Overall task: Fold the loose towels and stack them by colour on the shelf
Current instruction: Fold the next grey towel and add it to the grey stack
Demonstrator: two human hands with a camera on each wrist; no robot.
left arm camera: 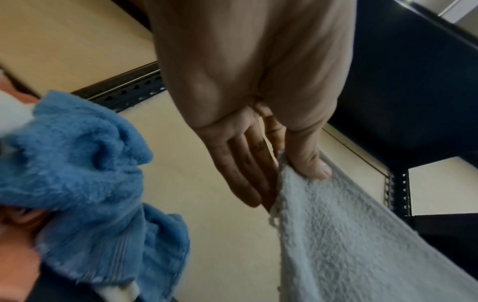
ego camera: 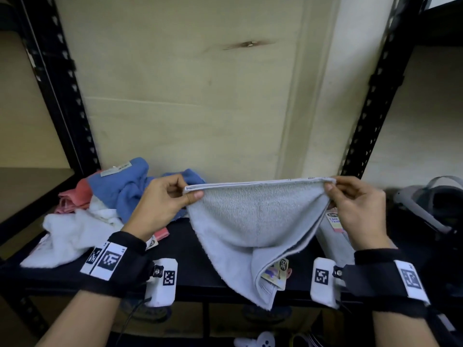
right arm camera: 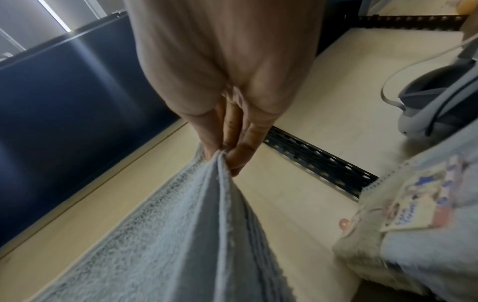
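A pale grey towel (ego camera: 253, 221) hangs doubled in the air above the black shelf (ego camera: 185, 249), its top edge stretched level between both hands. My left hand (ego camera: 175, 196) pinches the left corner; in the left wrist view the thumb presses the grey towel (left arm camera: 349, 235) against the fingers (left arm camera: 248, 163). My right hand (ego camera: 350, 196) pinches the right corner, and the grey towel (right arm camera: 181, 235) bunches at the fingertips (right arm camera: 240, 155). A paper tag (ego camera: 276, 272) dangles from the lower fold. A loose heap of blue (ego camera: 127, 186), pink (ego camera: 75, 196) and white (ego camera: 72, 231) towels lies at the shelf's left.
A folded pale towel with a label (ego camera: 334, 229) lies on the shelf behind my right hand. A grey headset (ego camera: 436, 204) sits at the far right. Black perforated uprights (ego camera: 62, 96) flank the bay, and a wooden back panel (ego camera: 188, 96) closes it.
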